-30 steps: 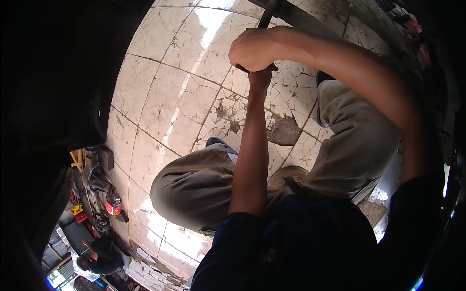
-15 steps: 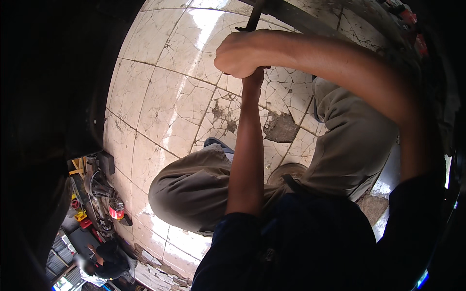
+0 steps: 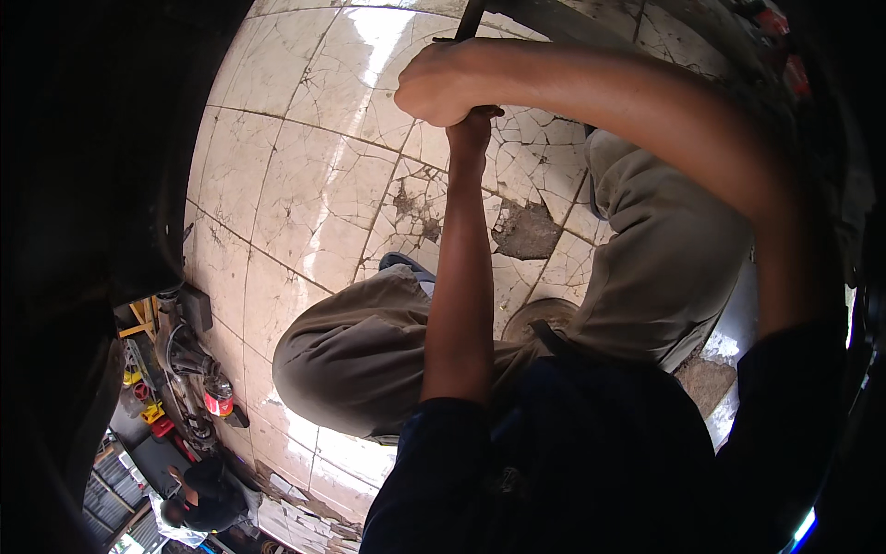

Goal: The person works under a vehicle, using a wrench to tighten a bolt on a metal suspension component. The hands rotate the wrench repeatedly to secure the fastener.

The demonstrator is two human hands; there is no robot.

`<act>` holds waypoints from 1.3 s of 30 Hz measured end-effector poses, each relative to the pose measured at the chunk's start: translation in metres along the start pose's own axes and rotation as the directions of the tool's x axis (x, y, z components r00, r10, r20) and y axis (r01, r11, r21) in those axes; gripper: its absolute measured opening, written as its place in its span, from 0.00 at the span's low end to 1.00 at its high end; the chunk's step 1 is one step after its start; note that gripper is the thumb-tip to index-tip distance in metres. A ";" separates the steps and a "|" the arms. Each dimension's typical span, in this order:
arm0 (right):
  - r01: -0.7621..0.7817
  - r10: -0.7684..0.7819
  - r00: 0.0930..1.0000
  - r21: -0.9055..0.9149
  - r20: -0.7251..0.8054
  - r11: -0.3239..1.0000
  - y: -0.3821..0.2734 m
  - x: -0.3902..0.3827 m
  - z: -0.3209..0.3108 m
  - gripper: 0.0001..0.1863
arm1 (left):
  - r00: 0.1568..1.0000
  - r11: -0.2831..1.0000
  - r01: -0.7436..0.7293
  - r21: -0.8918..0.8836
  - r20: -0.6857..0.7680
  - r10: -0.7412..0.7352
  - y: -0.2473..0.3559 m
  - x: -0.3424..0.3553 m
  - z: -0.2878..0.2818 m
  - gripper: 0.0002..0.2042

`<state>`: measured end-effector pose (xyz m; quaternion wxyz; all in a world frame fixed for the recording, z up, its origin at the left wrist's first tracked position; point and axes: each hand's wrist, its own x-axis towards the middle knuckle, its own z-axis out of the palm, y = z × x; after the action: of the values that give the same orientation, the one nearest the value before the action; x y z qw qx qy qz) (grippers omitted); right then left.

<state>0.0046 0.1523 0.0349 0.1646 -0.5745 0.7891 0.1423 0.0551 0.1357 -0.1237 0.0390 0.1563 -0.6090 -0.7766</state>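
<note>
My right hand (image 3: 436,85) is closed in a fist near the top of the view, its arm curving in from the right. Out of its far side sticks a dark, narrow bar (image 3: 470,20) with a short crosspiece, and the fist seems wrapped round it. Directly below, my left hand (image 3: 470,134) reaches up from the lower edge and presses close under the right one. Its fingers look curled, mostly covered by the right hand, and what they hold is hidden. A dark bit of something shows beside the left fingertips.
Cracked pale tiles (image 3: 295,175) cover the floor, with a broken hole (image 3: 526,231) between my bent legs. A grey metal beam (image 3: 544,20) lies at the top. Metal parts (image 3: 185,355) and a bottle with a red label (image 3: 218,399) stand left. Another person (image 3: 208,494) sits at lower left.
The whole view has shifted slightly, so hands and floor sit a little further up and left. Both hands keep the same grip, one above the other.
</note>
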 end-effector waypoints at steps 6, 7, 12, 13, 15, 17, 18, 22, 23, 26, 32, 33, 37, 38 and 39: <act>0.029 -0.028 0.998 0.018 -0.049 0.999 0.002 -0.003 -0.002 0.09 | 0.999 0.999 -0.047 0.021 0.006 0.047 -0.006 0.005 -0.004 0.09; 0.024 -0.024 0.999 0.010 -0.033 1.000 0.005 -0.006 -0.003 0.09 | 1.000 0.999 -0.022 0.024 0.003 0.022 -0.002 0.003 0.001 0.09; 0.030 -0.030 0.999 0.013 0.011 0.999 -0.005 -0.003 -0.015 0.09 | 0.998 0.998 -0.063 -0.009 0.009 0.063 -0.008 0.002 -0.007 0.09; 0.025 -0.025 1.000 0.015 -0.001 1.000 -0.002 -0.003 -0.011 0.09 | 0.996 0.997 -0.079 -0.016 0.038 0.080 -0.008 0.005 -0.004 0.09; 0.014 -0.014 1.000 0.018 -0.026 1.000 0.004 -0.002 -0.004 0.09 | 0.999 0.998 -0.049 0.037 0.020 0.048 -0.008 0.006 -0.002 0.09; 0.030 -0.030 0.999 0.013 -0.015 0.999 0.003 -0.003 -0.008 0.08 | 1.000 0.999 -0.026 0.047 0.010 0.026 -0.006 0.003 -0.003 0.08; 0.039 -0.039 0.999 0.010 -0.010 0.999 0.001 -0.003 -0.009 0.08 | 1.000 0.999 -0.024 0.026 0.018 0.023 -0.005 0.002 -0.003 0.08; 0.035 -0.032 0.998 0.055 -0.057 0.998 -0.002 -0.008 -0.017 0.08 | 0.999 0.997 -0.042 0.070 -0.005 0.043 -0.020 0.011 -0.011 0.09; 0.025 -0.019 0.996 0.072 -0.082 0.997 0.002 -0.006 -0.008 0.08 | 0.998 0.997 -0.050 0.051 0.049 0.048 -0.015 0.010 -0.009 0.09; -0.003 0.006 0.997 0.046 -0.082 0.999 0.007 -0.009 -0.004 0.07 | 1.000 1.000 -0.028 0.014 -0.012 0.028 0.007 -0.003 0.006 0.10; 0.017 -0.003 0.985 0.081 -0.173 0.997 -0.001 -0.006 -0.011 0.06 | 0.997 0.985 -0.027 0.173 0.080 0.013 -0.006 0.005 -0.017 0.20; 0.015 -0.002 0.987 0.076 -0.161 0.997 -0.002 -0.004 -0.009 0.06 | 0.999 0.984 0.005 0.179 0.044 -0.013 -0.005 0.003 -0.017 0.20; -0.010 0.009 0.993 -0.009 -0.121 1.000 -0.005 -0.010 -0.007 0.06 | 0.998 0.967 -0.044 0.250 -0.038 0.055 0.003 -0.003 0.002 0.24; 0.017 -0.022 0.992 -0.044 -0.121 0.999 -0.009 -0.008 -0.008 0.06 | 0.996 0.959 -0.076 0.273 -0.027 0.086 -0.002 -0.003 -0.002 0.25; 0.038 -0.039 0.980 -0.007 -0.195 0.999 -0.009 -0.010 -0.009 0.06 | 0.993 0.949 -0.107 0.296 -0.014 0.116 -0.006 -0.002 -0.007 0.25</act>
<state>0.0149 0.1548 0.0473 0.0885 -0.6011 0.7899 0.0833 0.0596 0.1311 -0.1306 0.0687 0.1380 -0.7251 -0.6712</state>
